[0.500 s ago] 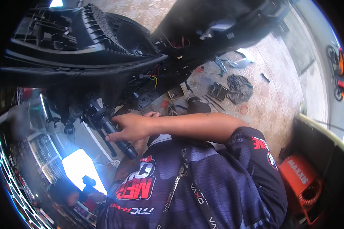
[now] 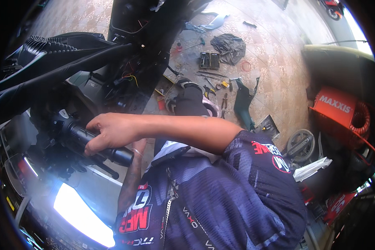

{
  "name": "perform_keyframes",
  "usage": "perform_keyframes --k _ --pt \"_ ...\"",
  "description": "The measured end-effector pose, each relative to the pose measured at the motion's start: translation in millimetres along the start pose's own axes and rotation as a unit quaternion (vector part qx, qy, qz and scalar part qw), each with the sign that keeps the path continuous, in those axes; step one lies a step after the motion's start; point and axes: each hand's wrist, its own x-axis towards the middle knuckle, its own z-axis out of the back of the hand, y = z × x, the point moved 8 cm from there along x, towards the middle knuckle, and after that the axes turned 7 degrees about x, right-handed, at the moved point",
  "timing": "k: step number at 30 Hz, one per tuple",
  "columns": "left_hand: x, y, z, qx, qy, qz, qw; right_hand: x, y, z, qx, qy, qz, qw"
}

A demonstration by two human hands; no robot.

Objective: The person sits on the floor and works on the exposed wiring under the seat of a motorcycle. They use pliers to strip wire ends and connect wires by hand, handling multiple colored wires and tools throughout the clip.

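Note:
My right arm reaches across my body to the left. My right hand (image 2: 109, 132) is closed over a black handlebar grip (image 2: 123, 156) of a motor scooter, thumb on the near side. A slim black lever (image 2: 106, 169) runs alongside the grip. Below my right forearm, my left hand (image 2: 139, 146) shows only in part, with a thin bracelet at its wrist; its fingers are hidden. Dark scooter bodywork (image 2: 62, 79) stretches over the upper left, with a loose yellow wire (image 2: 134, 78) and other wiring exposed.
On the tiled floor lie an open black case (image 2: 209, 60), a crumpled dark cloth (image 2: 229, 48), a dark green panel (image 2: 243, 102) and several hand tools (image 2: 210, 85). An orange-red stand (image 2: 335, 104) and a wheel (image 2: 301, 143) are at the right. A bright white panel (image 2: 81, 212) glows lower left.
The whole view has swung, bringing more floor and the wheel into sight. My right hand stays on the grip. Left fingertips that showed beyond my right forearm are now hidden.

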Motion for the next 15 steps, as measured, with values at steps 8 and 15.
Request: perform_keyframes --k 8,15 --pt "-4 13 -16 0.033 0.047 0.044 0.997 -4 3 -2 0.022 -0.002 0.029 0.999" --pt "-36 66 -17 0.035 0.046 0.165 0.985 2 2 4 0.017 0.009 0.063 0.998"
